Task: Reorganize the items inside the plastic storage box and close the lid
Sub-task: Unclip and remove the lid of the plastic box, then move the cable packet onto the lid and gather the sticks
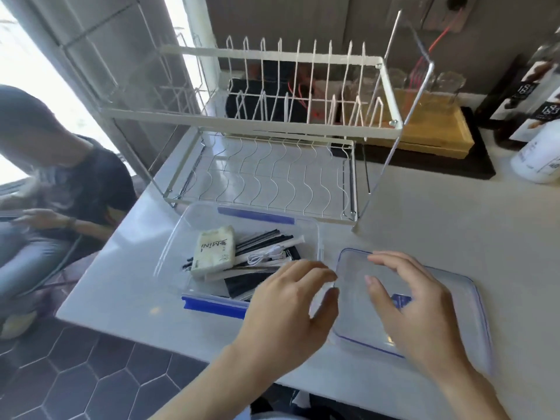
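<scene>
Head view: I'm hovering both hands, left hand and right hand, each grip relaxed and holding nothing, above the lid lying at three o'clock of the open storage box; I'd pinch opposite lid edges, keeping it level.

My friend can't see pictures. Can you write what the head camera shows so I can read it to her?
A person's left hand and right hand hover with loosely curled fingers over a white counter, holding nothing. The open clear plastic box holds a tissue pack, black and white straws and a white cable; its lid lies beside it, before a wire dish rack.
</scene>
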